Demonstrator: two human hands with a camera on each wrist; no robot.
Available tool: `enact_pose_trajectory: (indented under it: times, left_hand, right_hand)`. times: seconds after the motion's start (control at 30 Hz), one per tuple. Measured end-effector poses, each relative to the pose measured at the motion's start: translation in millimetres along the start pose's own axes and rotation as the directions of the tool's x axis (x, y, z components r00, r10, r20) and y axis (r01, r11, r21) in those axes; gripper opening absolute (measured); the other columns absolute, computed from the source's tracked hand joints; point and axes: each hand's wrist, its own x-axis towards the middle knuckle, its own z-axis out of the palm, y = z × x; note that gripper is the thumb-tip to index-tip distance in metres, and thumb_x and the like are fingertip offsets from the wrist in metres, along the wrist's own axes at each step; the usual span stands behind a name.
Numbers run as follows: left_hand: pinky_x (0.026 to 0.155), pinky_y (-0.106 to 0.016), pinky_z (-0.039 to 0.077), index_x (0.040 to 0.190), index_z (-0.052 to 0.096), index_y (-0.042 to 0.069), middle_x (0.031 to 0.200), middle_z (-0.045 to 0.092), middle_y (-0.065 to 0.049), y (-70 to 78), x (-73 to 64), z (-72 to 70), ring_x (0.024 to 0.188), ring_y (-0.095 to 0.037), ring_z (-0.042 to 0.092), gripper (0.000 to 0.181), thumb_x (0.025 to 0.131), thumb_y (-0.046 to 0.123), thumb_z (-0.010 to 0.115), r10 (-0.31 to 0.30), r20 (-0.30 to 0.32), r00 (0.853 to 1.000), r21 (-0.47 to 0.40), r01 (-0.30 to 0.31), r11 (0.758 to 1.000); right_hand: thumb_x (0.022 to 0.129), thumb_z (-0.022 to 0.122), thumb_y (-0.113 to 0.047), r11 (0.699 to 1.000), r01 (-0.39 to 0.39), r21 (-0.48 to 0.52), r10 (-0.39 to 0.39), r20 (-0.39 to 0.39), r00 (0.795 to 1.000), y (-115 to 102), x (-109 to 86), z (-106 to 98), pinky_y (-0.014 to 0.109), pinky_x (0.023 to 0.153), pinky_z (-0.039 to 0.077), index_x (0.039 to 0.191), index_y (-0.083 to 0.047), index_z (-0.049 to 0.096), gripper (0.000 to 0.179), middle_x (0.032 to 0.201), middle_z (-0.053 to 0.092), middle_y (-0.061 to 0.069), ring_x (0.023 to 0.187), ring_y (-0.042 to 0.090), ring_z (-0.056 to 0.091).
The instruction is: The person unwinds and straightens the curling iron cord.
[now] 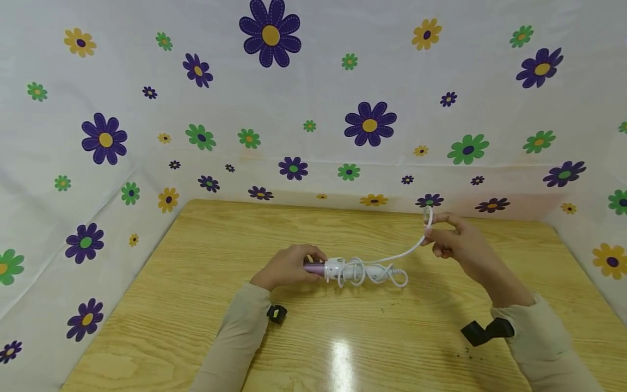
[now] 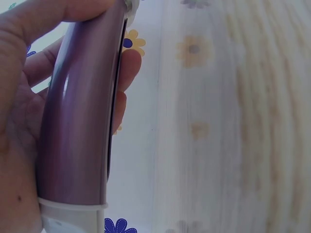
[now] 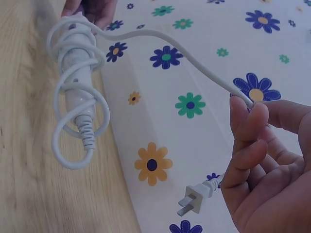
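Observation:
A hair straightener (image 1: 335, 268) with a purple barrel and a white handle is held level just over the table. Around its purple end my left hand (image 1: 286, 267) is curled, and the left wrist view shows the purple shell (image 2: 82, 111) between thumb and fingers. Several loose turns of white cord (image 3: 58, 97) wrap the handle. My right hand (image 1: 465, 247), raised to the right, pinches a free stretch of the cord (image 1: 399, 255) between thumb and fingertips. Below that hand, in the right wrist view, hangs the two-pin plug (image 3: 193, 198).
The wooden table (image 1: 220, 234) runs back to a white cloth (image 1: 313, 87) printed with flowers, which also covers both sides. Black straps (image 1: 487, 331) hang at the wrists. Small dark specks (image 1: 467, 354) lie near the right forearm.

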Motion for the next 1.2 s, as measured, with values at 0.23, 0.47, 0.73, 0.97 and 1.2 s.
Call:
enact_pose_trajectory:
  times: [0.23,0.47,0.73,0.97,1.2]
  left_hand:
    - [0.072,-0.029,0.047,0.111,0.068,0.019,0.099,0.068,0.003,-0.5,-0.7,-1.3,0.081,-0.009,0.057,0.036,0.077,0.022,0.079,-0.011,-0.004,1.000,-0.012,0.011,1.000]
    - [0.073,-0.029,0.048,0.111,0.068,0.019,0.099,0.068,0.003,-0.2,-0.7,-2.5,0.081,-0.009,0.058,0.036,0.076,0.022,0.079,-0.016,-0.010,1.000,-0.019,0.016,1.000]
    - [0.073,-0.030,0.048,0.111,0.067,0.019,0.100,0.067,0.003,-0.4,-1.2,-3.5,0.081,-0.010,0.057,0.037,0.076,0.022,0.078,-0.018,-0.006,1.000,-0.033,0.018,0.999]
    - [0.073,-0.030,0.048,0.111,0.068,0.020,0.100,0.068,0.003,-1.3,-0.4,-3.4,0.081,-0.010,0.058,0.037,0.076,0.022,0.078,-0.024,-0.011,1.000,-0.027,0.024,0.999]
    - [0.074,-0.030,0.048,0.111,0.068,0.019,0.099,0.068,0.003,-2.4,0.3,-2.4,0.081,-0.009,0.057,0.037,0.076,0.022,0.079,-0.029,-0.009,1.000,-0.019,0.029,0.999]
  right_hand:
    - [0.099,0.052,-0.016,0.999,0.027,-0.039,-0.025,0.050,0.998,8.1,-25.0,-3.2,0.029,0.055,0.043,0.115,-0.009,0.052,0.017,0.076,0.068,-0.005,0.056,0.010,0.050]
    - [0.100,0.049,-0.013,1.000,0.005,-0.002,-0.005,0.073,0.997,35.6,-48.5,-13.4,0.034,0.054,0.040,0.115,-0.011,0.052,0.015,0.066,0.060,-0.005,0.055,0.012,0.049]
    - [0.100,0.049,-0.014,0.999,-0.022,-0.048,0.024,0.033,0.999,66.0,-61.1,-26.0,0.034,0.055,0.042,0.116,-0.015,0.053,0.017,0.066,0.063,-0.003,0.056,0.012,0.053]
    - [0.099,0.052,-0.017,0.994,-0.054,-0.094,0.052,-0.025,0.998,84.4,-59.5,-29.5,0.030,0.054,0.043,0.113,-0.018,0.055,0.014,0.073,0.069,-0.003,0.056,0.010,0.054]
    - [0.098,0.055,-0.021,0.984,-0.137,-0.111,0.126,-0.101,0.987,106.1,-48.5,-34.4,0.026,0.059,0.052,0.116,-0.010,0.055,0.021,0.083,0.073,-0.007,0.063,0.008,0.063]
